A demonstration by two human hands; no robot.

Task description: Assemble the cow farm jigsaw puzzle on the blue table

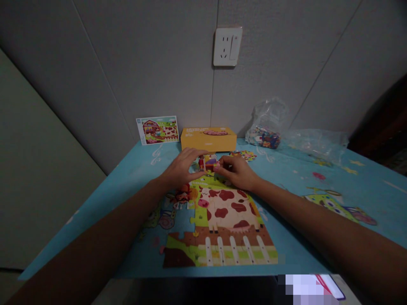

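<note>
The blue table [318, 203] carried a half-built cow puzzle [222, 224], and at its 12 o'clock edge the left hand [182, 169] and right hand [237, 171] both pinched one red piece [210, 164]. Forcing it could've popped the neighbouring pieces loose, probably.

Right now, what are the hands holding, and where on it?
Both hands, left hand and right hand, pinch one puzzle piece by its side edges, at the puzzle's top.
</note>
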